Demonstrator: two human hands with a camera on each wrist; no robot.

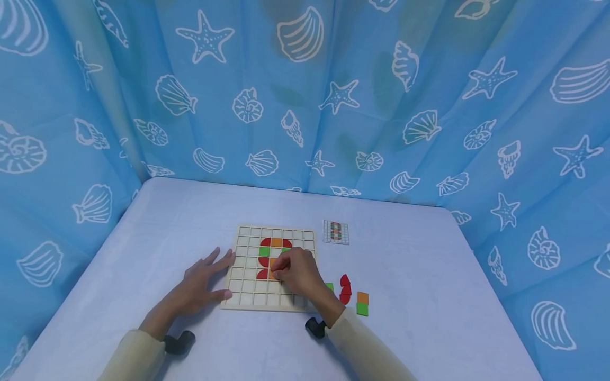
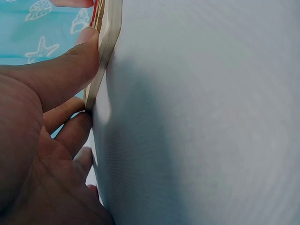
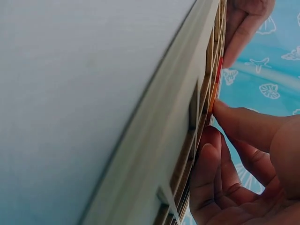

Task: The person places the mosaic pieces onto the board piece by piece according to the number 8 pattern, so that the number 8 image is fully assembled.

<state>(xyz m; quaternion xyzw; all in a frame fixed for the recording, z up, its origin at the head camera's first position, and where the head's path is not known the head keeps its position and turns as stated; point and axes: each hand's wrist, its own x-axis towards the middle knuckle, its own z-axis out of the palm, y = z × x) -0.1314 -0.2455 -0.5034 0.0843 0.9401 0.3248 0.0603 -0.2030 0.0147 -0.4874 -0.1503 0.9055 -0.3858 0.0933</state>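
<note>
A pale wooden grid board point(image 1: 248, 300) lies on the table, with red quarter-round tiles point(image 1: 262, 274), a green square tile point(image 1: 264, 252) and an orange square tile point(image 1: 276, 242) in its cells. My left hand point(image 1: 197, 286) is spread at the board's left side, its thumb on the near corner and its fingers along the edge. Over the middle of the board, my right hand point(image 1: 302, 272) pinches at another orange square tile point(image 3: 213, 96) in the grid. Its thumb touches that tile, while the other fingers are curled in. The right hand covers several cells.
A small pattern card point(image 1: 335, 232) lies beyond the board's right side. Loose red tiles point(image 1: 345, 290), an orange tile point(image 1: 363, 298) and a green tile point(image 1: 362, 309) lie to the right, near my right wrist. A blue shell-patterned curtain point(image 1: 286, 95) surrounds the white table point(image 1: 405, 254).
</note>
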